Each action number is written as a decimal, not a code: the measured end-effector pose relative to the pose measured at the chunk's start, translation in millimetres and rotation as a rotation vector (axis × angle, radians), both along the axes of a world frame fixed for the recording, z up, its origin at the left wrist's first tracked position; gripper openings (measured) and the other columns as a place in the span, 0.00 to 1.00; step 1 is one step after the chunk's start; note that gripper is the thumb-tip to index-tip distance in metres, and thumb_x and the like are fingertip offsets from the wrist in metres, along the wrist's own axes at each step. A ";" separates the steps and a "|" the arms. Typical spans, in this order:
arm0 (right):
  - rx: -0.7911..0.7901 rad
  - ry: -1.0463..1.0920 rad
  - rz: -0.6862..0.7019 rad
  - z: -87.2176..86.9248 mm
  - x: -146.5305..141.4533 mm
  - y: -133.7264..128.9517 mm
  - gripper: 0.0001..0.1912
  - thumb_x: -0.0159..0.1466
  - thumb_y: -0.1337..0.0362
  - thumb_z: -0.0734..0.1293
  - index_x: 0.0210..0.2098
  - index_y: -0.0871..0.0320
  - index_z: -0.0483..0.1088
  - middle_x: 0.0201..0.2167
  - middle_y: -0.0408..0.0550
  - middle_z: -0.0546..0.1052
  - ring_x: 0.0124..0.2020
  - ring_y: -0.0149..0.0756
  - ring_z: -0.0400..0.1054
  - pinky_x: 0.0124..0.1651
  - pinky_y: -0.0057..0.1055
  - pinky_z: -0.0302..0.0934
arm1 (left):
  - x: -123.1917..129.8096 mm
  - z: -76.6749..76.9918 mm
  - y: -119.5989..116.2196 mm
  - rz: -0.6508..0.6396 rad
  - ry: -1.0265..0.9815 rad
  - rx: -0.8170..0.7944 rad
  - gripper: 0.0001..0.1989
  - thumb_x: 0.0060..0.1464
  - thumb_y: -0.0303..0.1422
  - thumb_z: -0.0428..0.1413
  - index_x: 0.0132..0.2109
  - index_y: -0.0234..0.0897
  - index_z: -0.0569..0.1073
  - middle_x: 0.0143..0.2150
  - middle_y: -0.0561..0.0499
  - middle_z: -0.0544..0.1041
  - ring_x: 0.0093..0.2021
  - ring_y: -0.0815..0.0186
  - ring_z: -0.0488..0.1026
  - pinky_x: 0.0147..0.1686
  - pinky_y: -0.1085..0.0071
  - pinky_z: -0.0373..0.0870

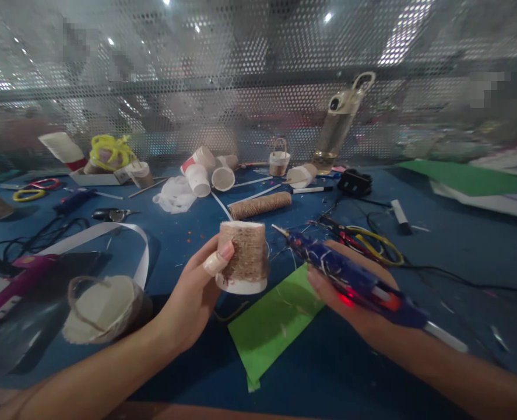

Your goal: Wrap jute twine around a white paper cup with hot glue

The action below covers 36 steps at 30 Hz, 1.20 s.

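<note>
My left hand (201, 286) is closed on a paper cup (245, 256) wound with brown twine, a white band showing at its lower edge. A bandage-like wrap circles the thumb. In my right hand (328, 289) is a dark blue glue gun (350, 271), its metal nozzle pointing left, a little apart from the cup's side. A red light glows on the gun and a glue stick juts from its rear end. Beneath, a green paper strip (275, 326) lies on the blue table. Beyond the cup rests a roll of brown twine (260, 205).
A small handled basket (105, 309) and a magenta glue gun (17, 286) lie at left. Several white cups (197, 178) and a tilted bottle (339, 125) are by the mesh screen (241, 76). Yellow-handled pliers (376, 245) and cables lie at right.
</note>
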State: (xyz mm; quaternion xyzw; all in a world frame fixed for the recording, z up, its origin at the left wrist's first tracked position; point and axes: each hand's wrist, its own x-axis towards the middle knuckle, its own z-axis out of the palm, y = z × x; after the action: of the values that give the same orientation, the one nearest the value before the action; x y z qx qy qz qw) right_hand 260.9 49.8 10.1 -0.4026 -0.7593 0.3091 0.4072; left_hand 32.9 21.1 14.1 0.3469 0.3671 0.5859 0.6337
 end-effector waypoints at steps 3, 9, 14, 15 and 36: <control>-0.189 0.171 -0.012 -8.3 -7.9 2.7 0.14 0.58 0.61 0.73 0.44 0.47 0.72 0.44 0.45 0.80 0.43 0.43 0.76 0.41 0.39 0.72 | 3.3 0.3 -1.9 -0.085 0.020 -0.046 0.18 0.58 0.40 0.60 0.53 0.40 0.78 0.49 0.46 0.81 0.51 0.55 0.76 0.47 0.64 0.71; -0.449 0.360 0.228 -10.2 -18.3 10.1 0.20 0.56 0.62 0.75 0.48 0.46 0.72 0.55 0.46 0.77 0.57 0.46 0.71 0.60 0.44 0.67 | 7.7 -1.8 -2.5 -0.147 0.030 -0.061 0.22 0.59 0.42 0.58 0.57 0.37 0.75 0.52 0.42 0.79 0.52 0.54 0.75 0.52 0.62 0.69; -0.461 0.380 0.202 -9.8 -19.4 6.0 0.19 0.55 0.67 0.75 0.44 0.46 0.71 0.48 0.45 0.80 0.50 0.45 0.76 0.53 0.40 0.73 | 6.1 -3.9 -2.8 -0.070 0.045 -0.039 0.20 0.60 0.42 0.58 0.56 0.40 0.76 0.52 0.44 0.79 0.53 0.56 0.74 0.52 0.63 0.69; -0.453 0.383 0.197 -11.4 -19.2 4.9 0.18 0.56 0.67 0.75 0.43 0.46 0.70 0.46 0.44 0.80 0.48 0.44 0.77 0.51 0.39 0.73 | 5.9 -4.1 -2.6 -0.065 0.047 -0.044 0.20 0.60 0.42 0.58 0.56 0.40 0.76 0.51 0.45 0.79 0.53 0.57 0.74 0.52 0.63 0.69; -0.422 0.169 0.188 -4.0 -9.9 8.5 0.11 0.65 0.55 0.69 0.30 0.52 0.68 0.30 0.39 0.74 0.33 0.32 0.70 0.42 0.34 0.65 | 3.5 -0.6 2.2 0.012 0.103 -0.029 0.14 0.58 0.40 0.61 0.49 0.41 0.78 0.49 0.49 0.80 0.50 0.59 0.74 0.50 0.65 0.67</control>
State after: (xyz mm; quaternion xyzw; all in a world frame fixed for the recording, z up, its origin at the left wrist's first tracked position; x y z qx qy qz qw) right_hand 251.0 58.3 6.1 -0.3791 -0.6754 0.5299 0.3455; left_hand 36.3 23.3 13.5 0.3651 0.4099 0.5655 0.6156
